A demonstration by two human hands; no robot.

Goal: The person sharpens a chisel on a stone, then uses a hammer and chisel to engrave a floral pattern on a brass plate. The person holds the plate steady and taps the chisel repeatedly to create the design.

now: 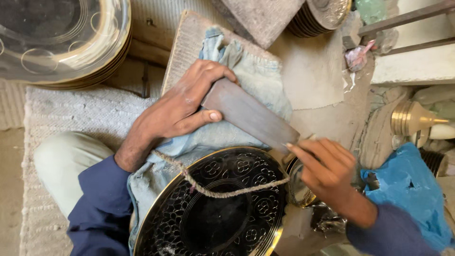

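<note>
A woven mat (71, 114) bears stacked brass plates (71, 52).

2 hands (175, 111), 1 dark engraved plate (213, 208), 1 flat bar (249, 115), 1 rope (213, 189).

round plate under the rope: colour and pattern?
Black plate with gold rim, engraved floral and honeycomb motifs; head view.

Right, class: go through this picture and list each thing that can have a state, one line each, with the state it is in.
left hand: gripping one end of the flat bar
right hand: fingers at the bar's other end
flat bar: held slanting over the cloth
blue cloth: crumpled under the bar
engraved black plate: face up, tilted on the lap
cord: lying slack across the plate
stacked plates: piled, face up
</note>
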